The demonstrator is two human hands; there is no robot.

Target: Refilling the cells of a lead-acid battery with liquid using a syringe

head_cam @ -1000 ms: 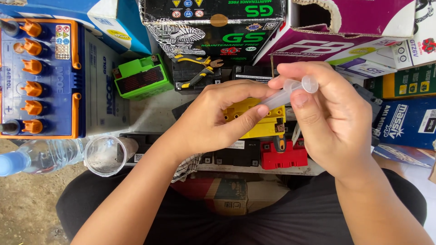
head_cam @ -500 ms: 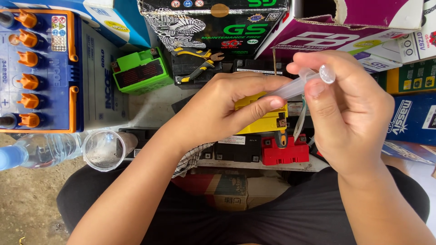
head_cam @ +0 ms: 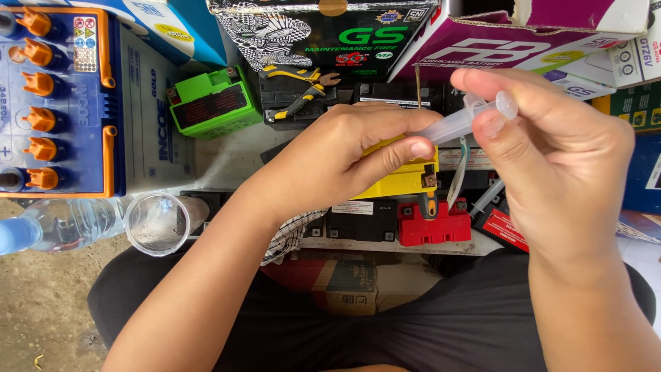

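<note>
My left hand [head_cam: 344,155] grips the barrel end of a clear plastic syringe [head_cam: 458,122], thumb and fingers wrapped around it. My right hand [head_cam: 551,158] pinches the syringe's plunger end near the top right. Both hands hover above a small yellow battery [head_cam: 399,180] that lies partly hidden under my left fingers. A red battery [head_cam: 434,227] sits just below the yellow one, with a thin tube [head_cam: 458,172] hanging beside it.
A large blue battery with orange caps [head_cam: 58,103] stands at the left, a green battery [head_cam: 213,103] behind. Yellow-handled pliers [head_cam: 296,86] lie on black batteries. A clear cup [head_cam: 155,222] and a water bottle [head_cam: 55,227] sit lower left. Cardboard boxes [head_cam: 523,38] line the back.
Both hands with the syringe have drifted slightly right and upward in view. The grip on the syringe stays the same.
</note>
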